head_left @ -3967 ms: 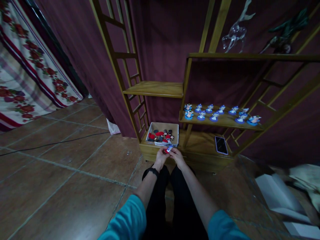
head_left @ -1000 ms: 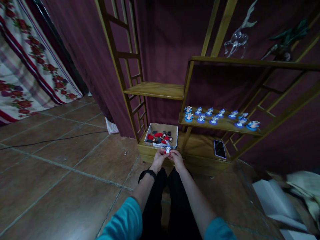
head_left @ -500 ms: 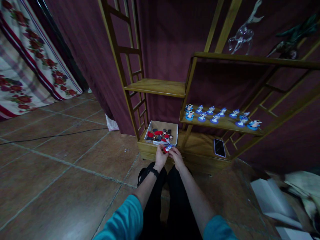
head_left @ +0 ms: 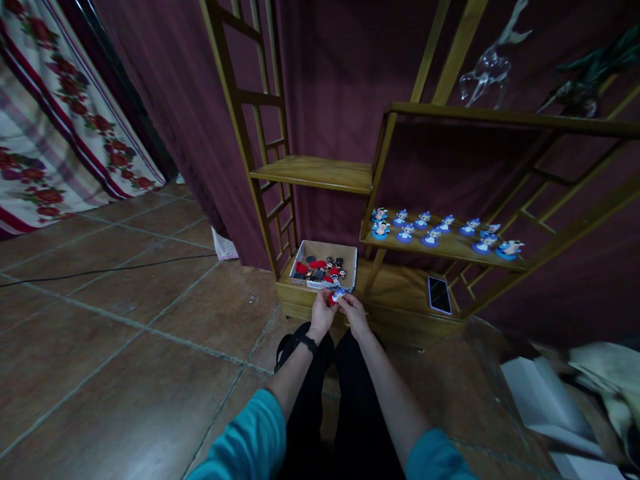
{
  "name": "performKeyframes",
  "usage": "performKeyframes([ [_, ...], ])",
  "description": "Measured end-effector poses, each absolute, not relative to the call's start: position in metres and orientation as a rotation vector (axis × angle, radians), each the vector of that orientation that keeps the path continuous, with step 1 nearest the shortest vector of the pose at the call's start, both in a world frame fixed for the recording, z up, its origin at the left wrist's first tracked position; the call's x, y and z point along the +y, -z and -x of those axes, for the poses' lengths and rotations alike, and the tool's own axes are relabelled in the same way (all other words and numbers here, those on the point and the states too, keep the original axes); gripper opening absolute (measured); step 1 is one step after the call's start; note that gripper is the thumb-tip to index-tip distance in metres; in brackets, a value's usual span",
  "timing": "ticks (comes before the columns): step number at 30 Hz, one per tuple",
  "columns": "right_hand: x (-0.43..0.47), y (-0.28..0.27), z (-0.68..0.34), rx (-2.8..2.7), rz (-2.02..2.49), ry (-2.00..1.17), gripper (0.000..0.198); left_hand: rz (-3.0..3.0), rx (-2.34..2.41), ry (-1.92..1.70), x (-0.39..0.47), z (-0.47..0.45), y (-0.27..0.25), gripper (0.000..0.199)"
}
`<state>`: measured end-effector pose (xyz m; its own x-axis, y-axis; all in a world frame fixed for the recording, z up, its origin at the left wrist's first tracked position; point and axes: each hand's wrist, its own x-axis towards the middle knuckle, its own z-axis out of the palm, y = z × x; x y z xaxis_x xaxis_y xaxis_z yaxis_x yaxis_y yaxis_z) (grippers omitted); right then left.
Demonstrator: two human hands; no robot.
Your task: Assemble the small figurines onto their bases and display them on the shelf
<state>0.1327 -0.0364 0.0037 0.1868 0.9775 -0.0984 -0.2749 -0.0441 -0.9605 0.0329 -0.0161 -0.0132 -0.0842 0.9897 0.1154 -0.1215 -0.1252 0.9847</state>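
Between both hands, just in front of the box, is a small toy figurine point(head_left: 339, 295) in blue and white with a red part, perhaps its base. My left hand point(head_left: 323, 315) is closed on its left, red side. From the right, the fingertips of my right hand point(head_left: 354, 313) pinch the same figurine. A shallow cardboard box point(head_left: 324, 247) holds several loose red and black figurine parts and stands directly beyond my hands. On the right-hand shelf point(head_left: 453, 252) stand several finished-looking blue and white figurines point(head_left: 431, 237) on round bases, roughly in two rows.
A tablet or phone point(head_left: 439, 295) lies on the low wooden cabinet top to the right. Above are a bare wooden shelf point(head_left: 315, 171) and a glass deer point(head_left: 486, 70). White boxes point(head_left: 550, 400) lie on the floor at right; a black cable point(head_left: 110, 268) crosses the tiles at left.
The figurine has turned slightly between my fingers, now looking more upright. Both hands stay in nearly the same place, and the view has shifted a little.
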Motion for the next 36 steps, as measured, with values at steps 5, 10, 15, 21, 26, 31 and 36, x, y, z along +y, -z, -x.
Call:
performKeyframes([
  [5, -0.034, 0.0, -0.134, -0.806, 1.173, -1.213, 0.034, -1.145, 1.073, -1.389, -0.013, -0.033, 0.017, 0.031],
  [10, -0.032, 0.004, -0.136, -0.791, 1.208, -1.19, 0.035, -1.059, 1.093, -1.368, -0.011, -0.031, 0.014, 0.027],
  [15, -0.03, 0.007, -0.137, -0.781, 1.255, -1.132, 0.036, -1.03, 1.042, -1.311, -0.012, -0.032, 0.012, 0.026],
  [21, -0.028, 0.008, -0.138, -0.767, 1.273, -1.107, 0.033, -0.985, 0.99, -1.252, -0.015, -0.032, 0.007, 0.028],
  [26, -0.028, 0.007, -0.138, -0.759, 1.256, -1.116, 0.032, -0.914, 0.953, -1.205, -0.02, -0.032, -0.002, 0.029],
  [31, -0.029, 0.005, -0.137, -0.747, 1.232, -1.136, 0.033, -0.766, 0.931, -1.204, -0.024, -0.031, -0.009, 0.028],
  [36, -0.031, 0.002, -0.136, -0.728, 1.21, -1.157, 0.033, -0.701, 0.915, -1.151, -0.023, -0.029, -0.011, 0.025],
])
